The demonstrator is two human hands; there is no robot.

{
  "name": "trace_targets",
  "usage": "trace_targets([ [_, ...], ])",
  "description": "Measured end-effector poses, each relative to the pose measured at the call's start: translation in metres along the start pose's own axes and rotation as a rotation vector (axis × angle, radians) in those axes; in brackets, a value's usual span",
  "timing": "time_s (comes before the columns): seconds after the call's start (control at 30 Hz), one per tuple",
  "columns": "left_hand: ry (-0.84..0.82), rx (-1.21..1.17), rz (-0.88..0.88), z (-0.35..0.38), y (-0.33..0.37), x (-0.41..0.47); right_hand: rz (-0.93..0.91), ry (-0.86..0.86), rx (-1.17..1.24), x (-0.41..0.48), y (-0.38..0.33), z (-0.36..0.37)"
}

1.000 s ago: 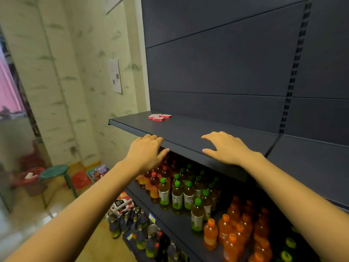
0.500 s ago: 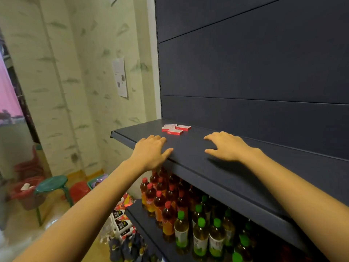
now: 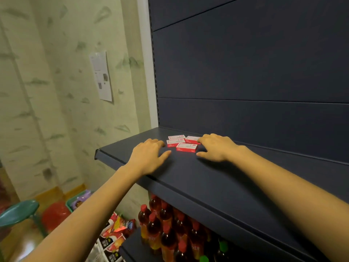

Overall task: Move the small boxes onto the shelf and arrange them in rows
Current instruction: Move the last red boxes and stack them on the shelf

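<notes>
At the bottom of the frame, red-capped bottles (image 3: pixel 166 229) of dark drink stand packed on a lower shelf, with two green caps at the lower edge. Left of them lie bright snack packets (image 3: pixel 117 229). Further left, near the floor, are a green stool (image 3: pixel 17 212) and a blurred red object (image 3: pixel 54 214).

Above the bottles, both bare forearms reach up and away from the camera over the dark shelf (image 3: pixel 207 178). The left hand (image 3: pixel 147 157) lies palm down on the shelf near its front edge, fingers loosely spread and holding nothing. Its fingertips are just beside the left edge of the small boxes (image 3: pixel 182 143); contact cannot be told. The right hand (image 3: pixel 217 148) is also palm down with the fingers apart. Its fingertips meet the rear right box and its thumb lies just right of the front one.

The four red-and-white boxes lie flat between the two hands, close together in two loose pairs, near the back panel (image 3: pixel 245 72).

In the upper left of the frame, a paper notice (image 3: pixel 101 76) hangs on the pale patterned wall (image 3: pixel 47 91).
</notes>
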State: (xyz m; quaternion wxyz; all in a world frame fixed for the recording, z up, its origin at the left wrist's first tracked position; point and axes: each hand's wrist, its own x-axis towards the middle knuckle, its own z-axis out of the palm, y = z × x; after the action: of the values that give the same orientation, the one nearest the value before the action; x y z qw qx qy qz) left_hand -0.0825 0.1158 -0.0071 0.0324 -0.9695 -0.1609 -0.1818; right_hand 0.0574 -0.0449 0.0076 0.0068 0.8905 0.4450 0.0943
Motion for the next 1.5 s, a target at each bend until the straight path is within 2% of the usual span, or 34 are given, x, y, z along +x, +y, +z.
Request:
trace_targets([
  [0.27, -0.05, -0.073, 0.189, 0.028, -0.055, 0.075, 0.167, -0.146, 0.174, 0.056, -0.017, 0.019],
  [0.5, -0.169, -0.208, 0.257, 0.059, -0.07, 0.123, 0.292, -0.077, 0.174, 0.044, -0.019, 0.014],
  [0.73, -0.13, -0.352, 0.264, 0.073, -0.074, 0.143, 0.435, -0.015, 0.205, -0.001, -0.011, 0.009],
  [0.93, -0.021, -0.418, 0.392, 0.046, -0.074, 0.145, 0.55, 0.043, 0.207, -0.056, 0.001, -0.001],
  [1.13, -0.003, -0.593, 0.573, 0.007, -0.008, 0.114, 0.676, 0.11, 0.179, -0.142, 0.016, -0.031],
  [1.5, -0.073, -0.89, 0.934, -0.051, 0.224, -0.013, 0.937, 0.145, 0.019, -0.391, 0.04, -0.086],
])
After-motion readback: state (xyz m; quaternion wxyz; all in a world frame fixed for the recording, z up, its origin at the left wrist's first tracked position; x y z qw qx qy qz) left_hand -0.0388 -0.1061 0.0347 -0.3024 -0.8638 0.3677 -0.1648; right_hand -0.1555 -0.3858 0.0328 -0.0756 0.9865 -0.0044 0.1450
